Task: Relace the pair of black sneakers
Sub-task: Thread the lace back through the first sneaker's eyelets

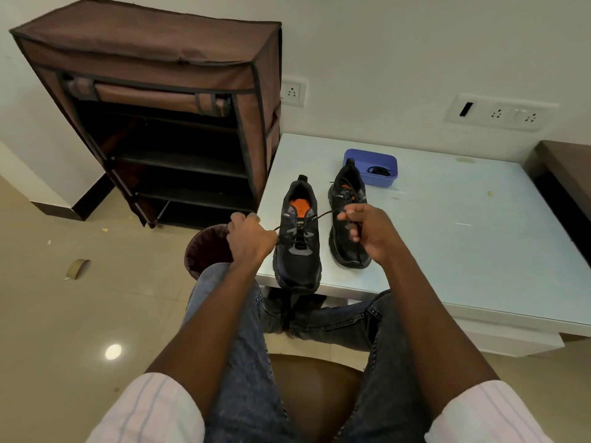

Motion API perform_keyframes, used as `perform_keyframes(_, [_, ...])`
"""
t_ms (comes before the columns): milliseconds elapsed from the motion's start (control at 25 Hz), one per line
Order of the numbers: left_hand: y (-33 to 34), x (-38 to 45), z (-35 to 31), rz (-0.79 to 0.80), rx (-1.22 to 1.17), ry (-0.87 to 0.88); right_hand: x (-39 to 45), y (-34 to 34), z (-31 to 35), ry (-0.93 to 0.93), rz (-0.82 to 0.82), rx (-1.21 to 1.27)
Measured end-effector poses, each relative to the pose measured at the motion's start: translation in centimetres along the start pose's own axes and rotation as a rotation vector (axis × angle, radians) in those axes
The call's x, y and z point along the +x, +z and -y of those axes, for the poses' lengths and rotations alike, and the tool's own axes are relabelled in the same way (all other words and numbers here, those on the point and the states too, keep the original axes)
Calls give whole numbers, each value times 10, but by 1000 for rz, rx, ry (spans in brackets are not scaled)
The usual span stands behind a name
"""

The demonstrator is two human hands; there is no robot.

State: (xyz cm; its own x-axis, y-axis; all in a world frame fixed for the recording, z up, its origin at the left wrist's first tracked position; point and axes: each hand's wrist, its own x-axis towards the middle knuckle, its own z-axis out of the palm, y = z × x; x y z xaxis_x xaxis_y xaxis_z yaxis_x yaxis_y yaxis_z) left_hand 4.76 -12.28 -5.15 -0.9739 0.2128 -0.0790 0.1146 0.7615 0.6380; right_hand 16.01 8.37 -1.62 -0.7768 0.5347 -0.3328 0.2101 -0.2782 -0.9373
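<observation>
Black lace [323,215] runs taut between both hands over the near sneaker [297,238], which sits at the desk's [447,235] front-left edge with its toe just overhanging. Left hand [248,238] is clamped on one lace end off the desk's left edge; right hand [364,230] pinches the other end, above the second sneaker [348,219]. That one stands just beside the first, farther toward the back edge, and looks partly laced.

Step, as I judge it: evening out the ends after a crossing. Best done with equal pull on both sides, so the ends come out the same length and the lower rows sit flat, and without tugging the shoe off the edge.

Count: two sneakers, one lace in hand, one blue tub [371,167] near the back-left of the desk with one dark coiled lace-like item inside, hard to make out.
</observation>
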Motion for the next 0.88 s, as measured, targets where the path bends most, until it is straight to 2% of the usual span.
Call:
perform_keyframes(80, [0,-4,-11,70,-283,290,-4,16,-11,36,115,-200])
perform_keyframes(120, [1,-7,-14,163,-403,357,-6,25,-16,36,169,-259])
perform_keyframes(200, [4,-9,-16,395,-523,335,-6,40,-25,22,222,-284])
perform_keyframes(280, [6,-9,-15,539,-541,236,-3,46,-28,6,207,-258])
perform_keyframes(320, [6,-9,-14,528,-529,199,-2,44,-28,0,192,-247])
perform_keyframes(360, [5,-7,-14,452,-500,166,1,41,-28,0,180,-239])
perform_keyframes(480, [2,3,-9,80,-299,24,7,25,-29,30,169,-252])
perform_keyframes(560, [2,4,-3,5,-80,-79,8,18,-31,46,174,-290])
perform_keyframes(600, [4,3,0,-2,51,-82,9,17,-32,49,167,-306])
perform_keyframes(680, [7,3,0,-40,188,65,9,22,-36,34,143,-308])
perform_keyframes(720, [8,3,-2,-31,125,191,9,25,-38,10,140,-296])
perform_keyframes(760, [9,3,-6,40,-40,295,10,28,-40,-27,141,-289])
perform_keyframes(840, [11,0,-15,302,-361,318,13,34,-43,-101,130,-299])
perform_keyframes(880, [15,3,-17,389,-405,301,18,35,-45,-111,116,-293])
